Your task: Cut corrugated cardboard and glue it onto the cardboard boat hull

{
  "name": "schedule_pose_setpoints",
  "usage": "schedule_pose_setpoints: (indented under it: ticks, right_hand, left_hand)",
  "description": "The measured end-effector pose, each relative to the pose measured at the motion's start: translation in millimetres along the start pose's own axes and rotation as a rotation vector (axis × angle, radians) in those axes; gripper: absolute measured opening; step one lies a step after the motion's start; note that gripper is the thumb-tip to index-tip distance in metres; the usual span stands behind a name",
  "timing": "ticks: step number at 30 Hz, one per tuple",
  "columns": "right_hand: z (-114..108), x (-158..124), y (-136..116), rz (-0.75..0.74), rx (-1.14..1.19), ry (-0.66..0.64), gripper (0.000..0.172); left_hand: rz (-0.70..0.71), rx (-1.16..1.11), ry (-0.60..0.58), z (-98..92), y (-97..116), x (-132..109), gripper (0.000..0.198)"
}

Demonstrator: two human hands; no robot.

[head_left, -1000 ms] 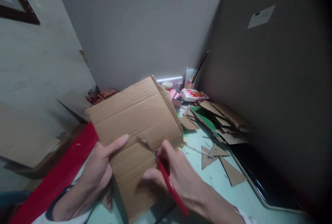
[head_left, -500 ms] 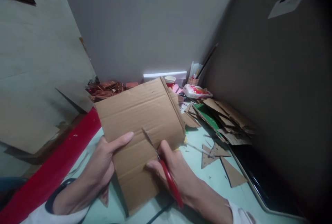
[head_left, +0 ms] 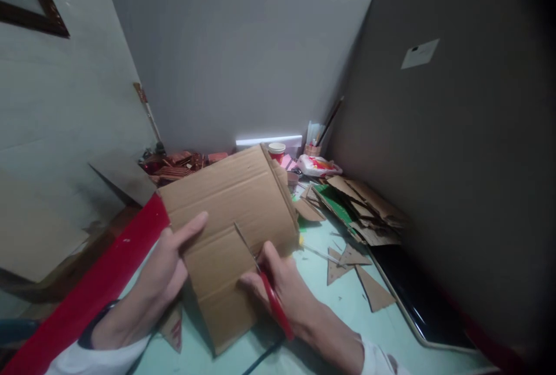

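A folded piece of brown corrugated cardboard (head_left: 234, 190) is held up, tilted, above the table. My left hand (head_left: 169, 265) grips its left edge, thumb flat on the front face and the other fingers behind, out of sight. My right hand (head_left: 282, 288) is closed around red-handled scissors (head_left: 274, 305). One scissor blade lies across the front of the cardboard, pointing up and left; the other blade is hidden. The right thumb rests near the lower part of the sheet.
Cut cardboard triangles (head_left: 374, 289) lie on the pale green table (head_left: 321, 328). Stacked cardboard (head_left: 369, 207) and a black glossy panel (head_left: 421, 294) are on the right. Behind stand a paper cup (head_left: 277, 151), a plastic packet (head_left: 318, 165) and a stick holder (head_left: 313, 148). Grey partitions enclose the table.
The view has tilted upward, bringing shelves into sight at the top. My left thumb has shifted up and left on the cardboard. The scissors remain at nearly the same spot on it.
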State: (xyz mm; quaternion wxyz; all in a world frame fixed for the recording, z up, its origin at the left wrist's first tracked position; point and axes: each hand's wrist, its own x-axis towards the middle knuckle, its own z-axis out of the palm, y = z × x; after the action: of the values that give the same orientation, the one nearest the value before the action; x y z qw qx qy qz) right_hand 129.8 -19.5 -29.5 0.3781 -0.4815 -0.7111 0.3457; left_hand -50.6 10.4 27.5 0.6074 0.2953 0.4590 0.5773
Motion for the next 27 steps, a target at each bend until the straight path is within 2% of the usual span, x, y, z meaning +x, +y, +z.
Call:
schedule_pose_setpoints:
  ticks: [6, 10, 13, 21, 24, 27]
  right_hand:
    - [-3, -7, -16, 0.086, 0.017, -0.05, 0.034]
    - [-6, -7, -21, 0.109, 0.035, -0.047, 0.041]
    - [-7, -7, -23, 0.107, 0.001, -0.049, 0.042]
    - [-14, -4, -40, 0.09, -0.131, -0.091, 0.039]
    - [-12, -1, -37, 0.138, -0.159, -0.143, 0.036]
    - [-5, 2, -25, 0.141, -0.108, -0.143, 0.032]
  left_hand:
    - [0.037, 0.033, 0.002, -4.5, 8, 1, 0.051]
    - [0.111, 0.05, 0.09, -5.8, 7, 1, 0.053]
    - [0.149, 0.045, 0.096, -7.6, 7, 2, 0.051]
    - [0.058, 0.027, 0.086, -6.2, 8, 2, 0.049]
    - [0.036, 0.029, 0.064, -5.0, 4, 1, 0.046]
    - [0.077, 0.041, 0.039, -4.7, 1, 2, 0.051]
